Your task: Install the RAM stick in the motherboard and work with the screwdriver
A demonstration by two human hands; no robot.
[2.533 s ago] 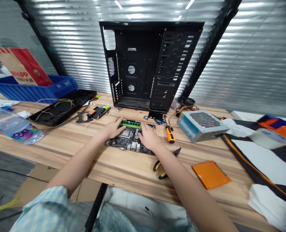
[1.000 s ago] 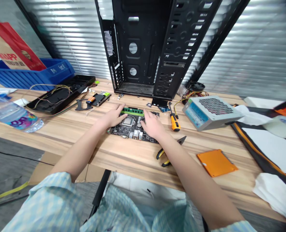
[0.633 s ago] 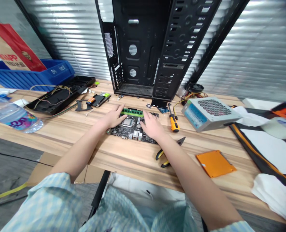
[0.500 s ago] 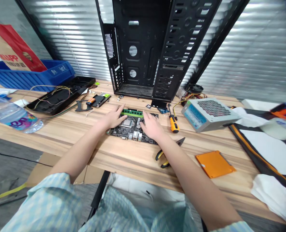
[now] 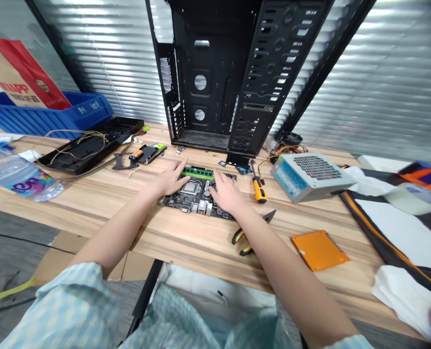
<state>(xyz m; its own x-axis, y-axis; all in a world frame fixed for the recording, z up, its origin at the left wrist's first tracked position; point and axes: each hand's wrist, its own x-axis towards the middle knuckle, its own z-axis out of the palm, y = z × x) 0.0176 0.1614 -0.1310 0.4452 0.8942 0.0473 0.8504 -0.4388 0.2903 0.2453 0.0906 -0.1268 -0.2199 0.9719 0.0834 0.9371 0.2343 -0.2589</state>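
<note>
A black motherboard (image 5: 186,201) lies flat on the wooden table (image 5: 186,237). A green RAM stick (image 5: 199,172) runs along its far edge, and a silver processor (image 5: 190,188) sits left of the middle. My left hand (image 5: 169,181) rests at the board's left side, fingers stretched and apart, reaching the left end of the RAM stick. My right hand (image 5: 227,193) lies over the board's right side with its fingers spread, close to the stick's right end. Neither hand grasps anything visibly. Both palms hide parts of the board.
Behind the board stands a black computer case (image 5: 215,63). To the right are a yellow screwdriver (image 5: 260,191), a power supply (image 5: 311,174), an orange drive (image 5: 320,250) and pliers (image 5: 238,236) under my right forearm. A water bottle (image 5: 22,174) and blue bin (image 5: 44,118) stand left.
The view has shifted slightly, so the objects on the right appear a little further left. Both hands keep their place on the motherboard.
</note>
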